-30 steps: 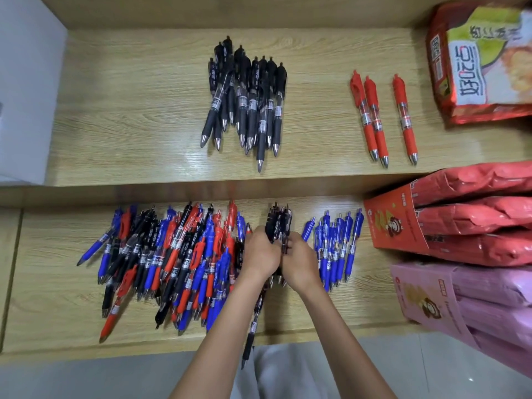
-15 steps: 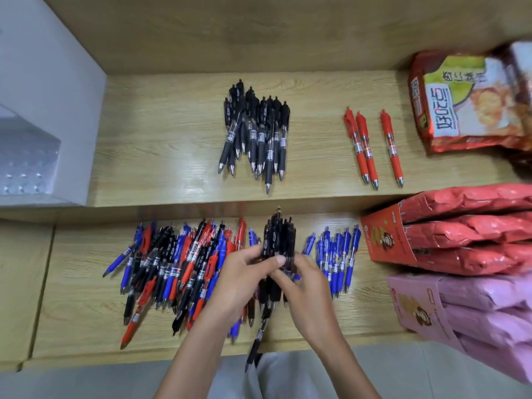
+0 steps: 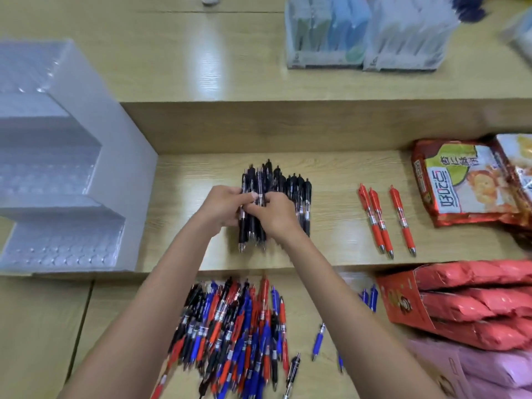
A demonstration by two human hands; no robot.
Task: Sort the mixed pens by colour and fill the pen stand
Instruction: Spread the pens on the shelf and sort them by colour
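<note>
We hold a bundle of black pens (image 3: 252, 229) in a two-handed grip: left hand (image 3: 223, 207) and right hand (image 3: 277, 216) both curl round its middle, at the upper bench step (image 3: 178, 214). It lies tips toward us, parallel to the black pile (image 3: 300, 194) just to its right. The pen stand (image 3: 72, 180) sits well left, nearer our left hand; the mixed heap (image 3: 230, 335) waits below

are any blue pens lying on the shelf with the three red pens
No, that shelf shows only black pens and three red pens; blue pens lie on the lower level.
</note>
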